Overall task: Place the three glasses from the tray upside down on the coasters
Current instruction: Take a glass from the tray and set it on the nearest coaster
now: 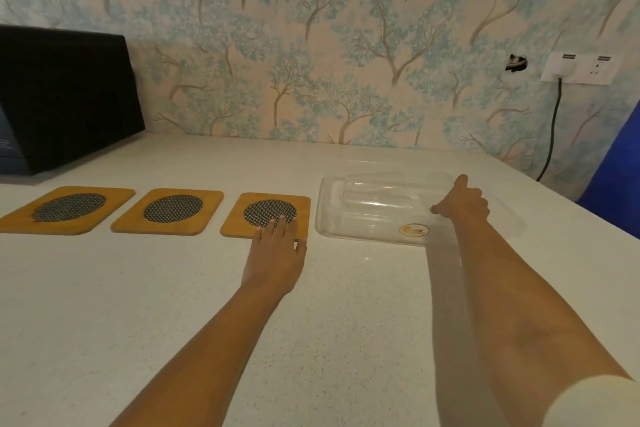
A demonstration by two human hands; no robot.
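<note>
Three wooden coasters with dark mesh centres lie in a row on the white counter: left coaster (67,209), middle coaster (169,211), right coaster (268,215). To their right stands a clear plastic tray (363,229) with clear glasses (377,196) lying on their sides in it; how many I cannot tell. My left hand (277,253) rests flat with its fingertips on the right coaster's near edge. My right hand (462,199) reaches into the tray, fingers curled at the right end of a lying glass; the grip is unclear.
A black appliance (62,97) stands at the back left of the counter. The wallpapered wall carries a socket (581,69) with a black cable hanging down. Something blue (616,177) is at the right edge. Bare counter (104,305) stretches in front of the coasters.
</note>
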